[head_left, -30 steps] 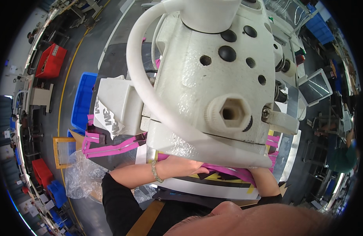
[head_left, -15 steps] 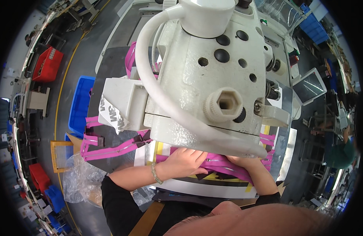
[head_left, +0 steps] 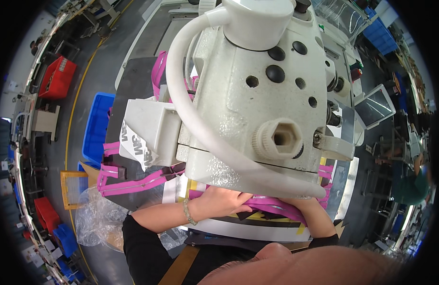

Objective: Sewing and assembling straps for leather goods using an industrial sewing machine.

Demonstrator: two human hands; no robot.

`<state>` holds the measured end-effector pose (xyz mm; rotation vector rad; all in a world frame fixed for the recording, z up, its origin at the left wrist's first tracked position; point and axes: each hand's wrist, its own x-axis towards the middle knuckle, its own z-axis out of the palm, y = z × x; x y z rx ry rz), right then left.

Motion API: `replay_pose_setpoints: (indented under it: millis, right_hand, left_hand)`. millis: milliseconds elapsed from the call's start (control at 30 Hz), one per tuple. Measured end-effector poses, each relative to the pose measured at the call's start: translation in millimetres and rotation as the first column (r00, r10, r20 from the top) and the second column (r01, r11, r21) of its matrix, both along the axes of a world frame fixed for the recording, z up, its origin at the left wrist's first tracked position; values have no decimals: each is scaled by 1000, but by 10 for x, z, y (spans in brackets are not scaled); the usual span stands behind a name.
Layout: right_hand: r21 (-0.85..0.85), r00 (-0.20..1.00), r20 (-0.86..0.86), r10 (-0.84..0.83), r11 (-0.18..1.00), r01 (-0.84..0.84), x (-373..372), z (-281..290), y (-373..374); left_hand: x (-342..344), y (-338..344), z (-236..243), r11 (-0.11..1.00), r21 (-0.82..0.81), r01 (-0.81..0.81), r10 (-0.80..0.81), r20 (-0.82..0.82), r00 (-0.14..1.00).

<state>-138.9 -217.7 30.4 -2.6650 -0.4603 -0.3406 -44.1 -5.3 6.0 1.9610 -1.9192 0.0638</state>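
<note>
You're seated in a factory hall with grey floor, coloured crates at the edges, and a dark work table filled by a big white sewing machine. Everything below is placed from that machine.

Just under its near edge, your left hand lies flat on the pink strap with a silver stripe, fingers stretched forward and pressing it down, probably so the strap feeds straight and stays put. Your right hand sits at the machine's lower right, touching the same strap; its fingers run under the white hose, so you cannot tell whether they are curled or spread. More pink straps trail off to the machine's left, beside a blue bin and crumpled clear plastic, likely there to keep the next pieces in reach.

Compared with a second ago, your left hand has slid further in under the machine and nearer your right, and the strap bundle at the left sits closer to the machine.
</note>
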Motion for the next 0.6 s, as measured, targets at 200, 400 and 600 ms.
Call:
replay_pose_setpoints:
  millis: [200, 400, 600]
  right_hand:
    - [-89, 1000, -9, -29, 996, 29, -42, -26, 37]
    - [-82, 995, 2, -101, 991, 101, -151, -200, 101]
    - [-287, 986, 163, -24, 955, 71, -98, -147, 165]
  left_hand:
    - [269, 160, -154, 1000, 9, 3, 3, -645, 764]
    - [457, 125, -134, 944, 52, -327, 294, -586, 755]
    - [542, 147, -63, 970, 39, -239, 232, -436, 870]
